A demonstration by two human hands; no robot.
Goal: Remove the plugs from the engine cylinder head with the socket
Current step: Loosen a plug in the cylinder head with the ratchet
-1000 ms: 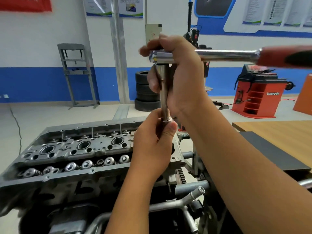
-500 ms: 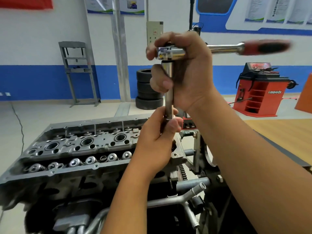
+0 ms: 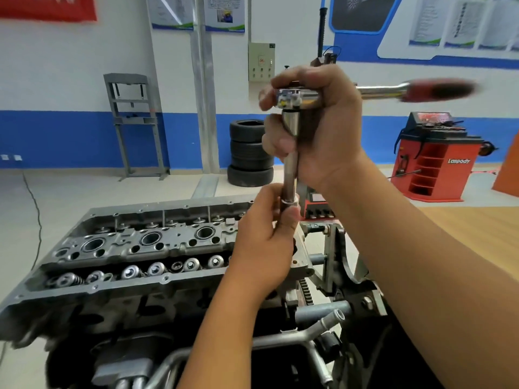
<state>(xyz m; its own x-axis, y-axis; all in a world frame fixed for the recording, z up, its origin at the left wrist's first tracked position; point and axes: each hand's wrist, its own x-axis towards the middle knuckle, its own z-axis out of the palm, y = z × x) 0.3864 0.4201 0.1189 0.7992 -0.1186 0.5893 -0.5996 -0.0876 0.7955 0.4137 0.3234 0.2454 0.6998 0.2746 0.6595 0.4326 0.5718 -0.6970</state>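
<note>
A grey engine cylinder head (image 3: 146, 248) lies in front of me with three open plug wells in a row. My right hand (image 3: 323, 130) grips the head of a chrome ratchet (image 3: 292, 95) whose red handle (image 3: 438, 91) points right, blurred. A long chrome socket extension (image 3: 290, 167) hangs straight down from the ratchet. My left hand (image 3: 264, 242) grips the socket at its lower end, above the right end of the cylinder head. The socket's tip and anything in it are hidden by my fingers.
The engine stands on a metal stand (image 3: 337, 265) with pipes (image 3: 317, 324) below. A wooden table (image 3: 471, 228) is at the right. Behind stand stacked tyres (image 3: 251, 153), a red wheel balancer (image 3: 432, 158) and a grey press frame (image 3: 134, 122).
The ratchet handle has swung further away to the right and looks shorter. The ratchet head and both hands have drifted slightly right in view; both grips are unchanged.
</note>
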